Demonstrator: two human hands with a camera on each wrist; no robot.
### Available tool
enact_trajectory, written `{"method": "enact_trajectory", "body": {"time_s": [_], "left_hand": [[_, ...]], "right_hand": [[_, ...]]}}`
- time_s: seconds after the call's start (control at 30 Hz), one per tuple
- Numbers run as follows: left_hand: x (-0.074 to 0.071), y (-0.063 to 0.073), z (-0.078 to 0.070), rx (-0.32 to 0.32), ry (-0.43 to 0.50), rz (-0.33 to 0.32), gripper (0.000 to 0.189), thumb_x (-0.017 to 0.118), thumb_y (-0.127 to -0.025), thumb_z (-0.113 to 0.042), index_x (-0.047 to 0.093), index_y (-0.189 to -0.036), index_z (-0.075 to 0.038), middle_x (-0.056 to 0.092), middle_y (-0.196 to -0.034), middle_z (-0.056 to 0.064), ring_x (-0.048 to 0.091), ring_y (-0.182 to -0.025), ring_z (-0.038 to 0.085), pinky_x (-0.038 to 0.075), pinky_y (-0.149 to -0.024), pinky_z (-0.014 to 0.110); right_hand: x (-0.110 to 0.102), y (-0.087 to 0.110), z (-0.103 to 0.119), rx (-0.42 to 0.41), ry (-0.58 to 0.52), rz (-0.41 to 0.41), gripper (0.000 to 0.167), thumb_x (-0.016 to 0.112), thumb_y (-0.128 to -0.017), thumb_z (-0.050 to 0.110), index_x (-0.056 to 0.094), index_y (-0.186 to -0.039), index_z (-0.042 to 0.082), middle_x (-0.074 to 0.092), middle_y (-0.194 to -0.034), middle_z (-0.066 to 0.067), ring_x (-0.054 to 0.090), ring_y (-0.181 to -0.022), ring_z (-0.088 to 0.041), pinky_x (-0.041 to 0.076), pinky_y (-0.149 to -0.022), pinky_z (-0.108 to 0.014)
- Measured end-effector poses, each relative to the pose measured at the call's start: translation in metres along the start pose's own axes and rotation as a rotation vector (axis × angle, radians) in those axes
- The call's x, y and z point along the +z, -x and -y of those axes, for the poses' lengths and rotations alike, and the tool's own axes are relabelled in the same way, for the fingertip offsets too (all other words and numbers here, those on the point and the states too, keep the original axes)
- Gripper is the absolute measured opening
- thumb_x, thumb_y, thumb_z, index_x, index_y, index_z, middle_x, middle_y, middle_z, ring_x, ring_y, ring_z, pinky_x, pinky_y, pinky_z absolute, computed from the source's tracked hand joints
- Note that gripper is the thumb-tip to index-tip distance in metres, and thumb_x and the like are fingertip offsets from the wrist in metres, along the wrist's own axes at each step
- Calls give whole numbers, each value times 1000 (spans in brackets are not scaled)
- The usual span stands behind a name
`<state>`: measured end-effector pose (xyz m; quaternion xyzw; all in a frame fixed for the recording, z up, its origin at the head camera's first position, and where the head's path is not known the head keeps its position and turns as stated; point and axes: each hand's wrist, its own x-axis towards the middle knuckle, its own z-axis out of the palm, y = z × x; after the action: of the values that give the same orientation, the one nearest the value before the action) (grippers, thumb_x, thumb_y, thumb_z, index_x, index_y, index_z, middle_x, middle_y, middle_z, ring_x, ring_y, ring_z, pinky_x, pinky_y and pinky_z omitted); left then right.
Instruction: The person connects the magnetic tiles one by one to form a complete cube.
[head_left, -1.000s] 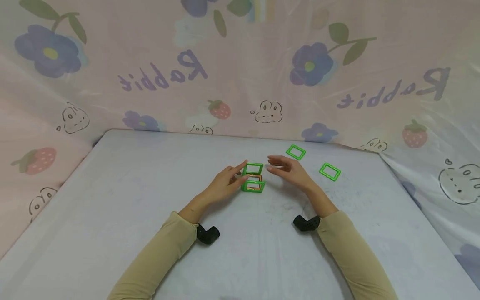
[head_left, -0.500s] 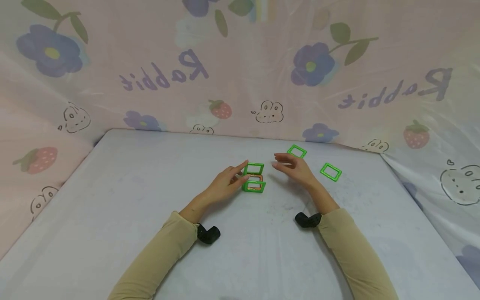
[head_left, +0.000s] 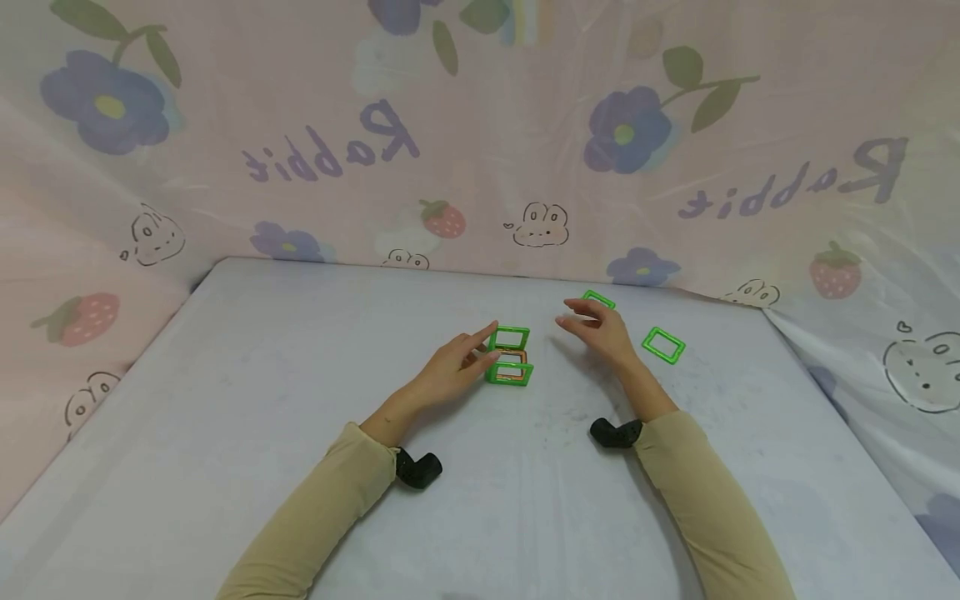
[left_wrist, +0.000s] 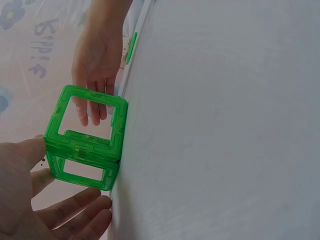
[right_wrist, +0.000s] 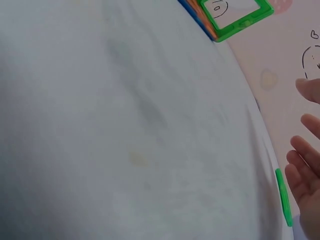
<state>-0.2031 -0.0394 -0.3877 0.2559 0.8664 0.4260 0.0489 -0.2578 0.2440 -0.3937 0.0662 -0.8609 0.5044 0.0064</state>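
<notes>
A small structure of green magnetic tiles, open square frames, stands on an orange tile at mid-table. My left hand holds it from the left, index finger at the far panel and thumb at the near one. The left wrist view shows the thumb against the joined green frames, other fingers below. Blue and orange edges show at its base in the right wrist view. My right hand hovers to the right, fingers slightly bent, holding nothing. It partly hides a loose green tile.
Another loose green tile lies flat farther right on the white table. A patterned cloth rises behind the table's back edge and along the sides. Black wrist devices sit at both cuffs.
My right hand has moved away from the structure, to the right and slightly back, and now covers part of the far loose tile. The left hand keeps its place at the structure.
</notes>
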Motion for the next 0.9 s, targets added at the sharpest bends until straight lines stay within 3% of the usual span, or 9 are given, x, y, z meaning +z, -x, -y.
{"method": "enact_trajectory", "body": {"time_s": [0.33,0.57,0.9], "left_hand": [[0,1,-1,20,2,-10,54,50,-101,-26,33,-150,-9,58,-119,20,58,-95,26,48,-86,41],[0,1,-3,18,2,-10,54,50,-101,-26,33,-150,-10,58,-120,18,57,-94,25,48,-85,39],[1,0,0,16,0,-6,54,49,-101,-28,32,-150,-12,58,-120,17,58,-95,24,48,-86,39]], "right_hand": [[-4,-5,-4,31,-2,-78,53,68,-89,29,54,-134,4,34,-152,-16,42,-129,-38,39,-100,-52],[-6,-10,-9,-6,45,-125,51,69,-88,27,56,-131,2,37,-148,-19,33,-137,-36,29,-110,-50],[-11,-19,-11,-13,118,-197,51,70,-87,24,57,-130,0,43,-142,-20,31,-137,-37,22,-112,-55]]}}
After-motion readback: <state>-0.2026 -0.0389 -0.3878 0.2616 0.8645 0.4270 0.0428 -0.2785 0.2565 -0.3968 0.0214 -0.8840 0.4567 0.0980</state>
